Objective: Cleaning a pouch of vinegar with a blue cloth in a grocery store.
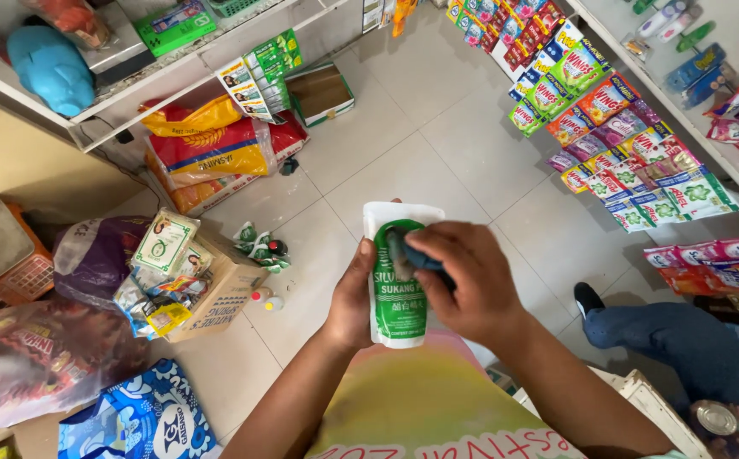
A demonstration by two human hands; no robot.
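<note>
**Shop floor and shelves**

A yellow-and-red rice sack [208,149] lies on the pale tiled floor [420,144]. Nearby stands an open brown cardboard box [216,293]. A turquoise pig-shaped plastic bank [49,68] sits on the white shelf [144,85]. Colourful hanging sachet strips [620,140] line the right wall.

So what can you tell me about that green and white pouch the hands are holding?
The soft plastic green and white pouch looks glossy, white at its top and bottom, with a wide green label down its front. It is held upright above the tiled floor. The left hand grips its side, while the right hand presses a dark blue tool against its upper front.
</note>
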